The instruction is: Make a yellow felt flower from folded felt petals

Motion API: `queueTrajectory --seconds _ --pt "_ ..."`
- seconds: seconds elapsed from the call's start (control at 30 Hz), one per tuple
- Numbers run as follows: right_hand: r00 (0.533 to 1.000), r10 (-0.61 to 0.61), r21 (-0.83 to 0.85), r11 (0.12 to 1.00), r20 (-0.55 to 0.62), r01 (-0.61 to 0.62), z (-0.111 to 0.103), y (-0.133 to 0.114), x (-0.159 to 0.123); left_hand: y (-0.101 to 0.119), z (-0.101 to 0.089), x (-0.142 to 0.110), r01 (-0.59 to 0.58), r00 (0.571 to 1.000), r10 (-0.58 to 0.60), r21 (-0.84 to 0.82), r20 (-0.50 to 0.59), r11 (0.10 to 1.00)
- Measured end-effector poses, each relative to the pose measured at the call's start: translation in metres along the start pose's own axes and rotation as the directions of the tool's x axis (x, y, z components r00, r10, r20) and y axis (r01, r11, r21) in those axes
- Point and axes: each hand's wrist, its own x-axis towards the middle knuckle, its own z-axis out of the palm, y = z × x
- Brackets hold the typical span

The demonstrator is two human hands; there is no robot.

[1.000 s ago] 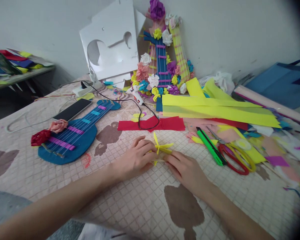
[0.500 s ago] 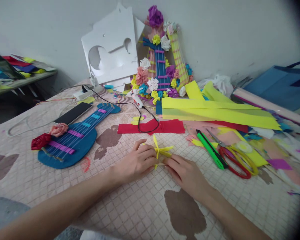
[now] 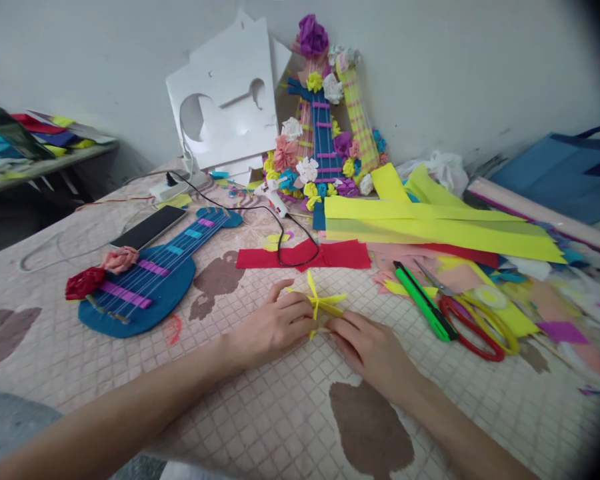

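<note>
A small yellow paper flower [image 3: 316,303] with narrow, spread petals is held low over the tablecloth, between my two hands. My left hand [image 3: 279,325] has its fingers curled round the flower's left side. From the right, my right hand [image 3: 365,340] pinches its lower right side with the fingertips. The underside of the flower is hidden by my fingers. Just beyond the hands lies a red crepe paper strip [image 3: 345,255], with a black cord across it. A blue guitar-shaped craft [image 3: 167,283] with purple bars and paper roses rests to the left.
Right of my hands lie a green utility knife [image 3: 423,300] and scissors [image 3: 473,327]. Yellow paper strips [image 3: 430,223] and scraps spread behind them. A glue gun [image 3: 275,198], a phone [image 3: 149,227] and a power strip [image 3: 177,187] sit farther back. Decorated guitars [image 3: 325,133] lean against the wall.
The view has shifted very slightly. Both hands keep their hold on the yellow paper flower, with hardly any movement of the fingers.
</note>
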Motion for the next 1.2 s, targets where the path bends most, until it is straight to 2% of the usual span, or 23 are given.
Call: queueTrajectory --seconds 0.33,0.67,1.2 --pt "0.999 0.027 0.073 0.997 -0.019 -0.025 0.004 -0.007 0.003 0.000 -0.001 0.000 0.007 1.000 -0.007 -0.002 -0.001 1.000" --pt "0.995 0.032 0.092 0.995 -0.098 -0.023 0.015 -0.011 0.011 -0.001 0.000 0.000 0.016 1.000 -0.016 -0.019 0.000 1.000" --pt "0.989 -0.041 0.001 0.999 -0.140 0.041 0.014 -0.009 0.013 0.001 -0.001 -0.001 0.029 0.999 -0.028 -0.022 0.017 0.999"
